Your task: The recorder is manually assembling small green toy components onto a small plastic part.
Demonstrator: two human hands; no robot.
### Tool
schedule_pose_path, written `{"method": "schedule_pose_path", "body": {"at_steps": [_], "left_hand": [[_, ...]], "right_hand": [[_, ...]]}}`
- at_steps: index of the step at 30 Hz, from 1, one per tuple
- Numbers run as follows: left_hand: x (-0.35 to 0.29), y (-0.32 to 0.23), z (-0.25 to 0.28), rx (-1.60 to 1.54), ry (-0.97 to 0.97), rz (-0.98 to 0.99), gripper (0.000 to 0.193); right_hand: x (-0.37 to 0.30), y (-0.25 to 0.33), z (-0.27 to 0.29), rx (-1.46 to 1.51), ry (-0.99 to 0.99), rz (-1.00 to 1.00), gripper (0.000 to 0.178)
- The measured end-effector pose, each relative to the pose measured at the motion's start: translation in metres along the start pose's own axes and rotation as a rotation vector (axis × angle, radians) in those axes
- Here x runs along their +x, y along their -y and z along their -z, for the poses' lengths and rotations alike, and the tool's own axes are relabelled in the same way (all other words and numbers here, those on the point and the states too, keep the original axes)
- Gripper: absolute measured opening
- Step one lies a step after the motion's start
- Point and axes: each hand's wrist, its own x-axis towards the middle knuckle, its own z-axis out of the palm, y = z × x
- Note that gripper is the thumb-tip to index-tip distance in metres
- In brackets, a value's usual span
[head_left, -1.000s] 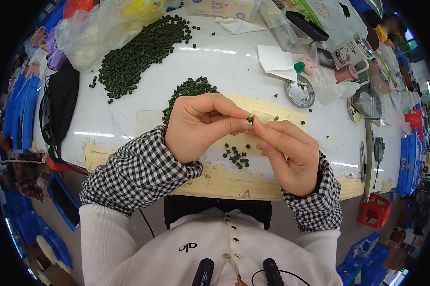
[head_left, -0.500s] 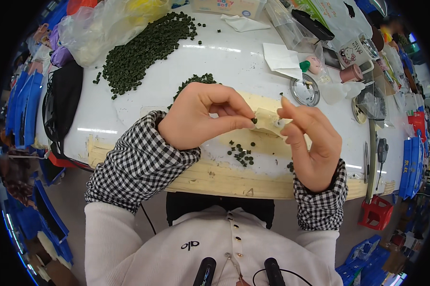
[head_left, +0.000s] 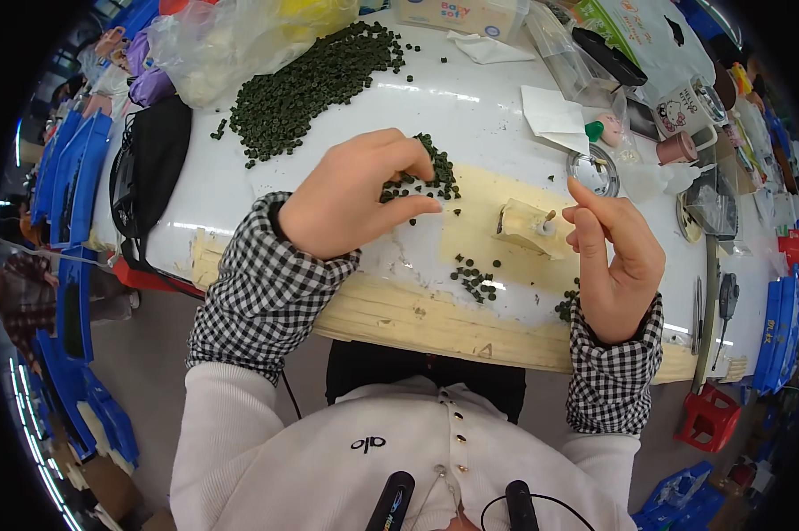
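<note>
My left hand (head_left: 346, 196) hovers at the near-left side of a small pile of dark green pieces (head_left: 441, 173), thumb and forefinger apart with nothing visible between them. To the right, my right hand (head_left: 616, 257) is raised beside a small cream-coloured block (head_left: 521, 226), which has a white, brown-tipped pin-like part (head_left: 547, 224) at its right end. The right hand's fingers are drawn in close to the thumb; whatever they may hold is hidden. Several loose green pieces (head_left: 475, 281) lie in front of the block, and more (head_left: 566, 307) are partly covered by my right wrist.
A large heap of green pieces (head_left: 306, 93) lies at the far left by a clear plastic bag (head_left: 209, 57). Behind my right hand are a round metal tin (head_left: 594, 173), white paper (head_left: 551, 115) and a printed mug (head_left: 683, 111). A screwdriver (head_left: 728, 296) lies far right.
My left hand has moved left from the block to the small pile, and its pinch on a green piece has opened. My right hand has drawn slightly away from the block. The view has shifted.
</note>
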Motion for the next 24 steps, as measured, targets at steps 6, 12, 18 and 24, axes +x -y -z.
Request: {"method": "schedule_pose_path", "body": {"at_steps": [6,12,18,24], "left_hand": [[-0.046,0.005,-0.001,0.363,-0.03,0.228,0.071],[-0.046,0.013,-0.025,0.484,-0.082,0.205,0.065],[-0.032,0.036,-0.027,0.489,-0.051,0.052,0.035],[-0.029,0.041,-0.03,0.523,-0.099,-0.13,0.022]], "right_hand": [[-0.002,0.001,0.002,-0.034,0.025,0.039,0.022],[-0.002,0.001,-0.002,-0.034,0.058,0.058,0.021],[-0.002,-0.002,-0.004,-0.036,0.076,0.09,0.021],[-0.002,-0.003,-0.003,-0.053,0.092,0.117,0.021]]}}
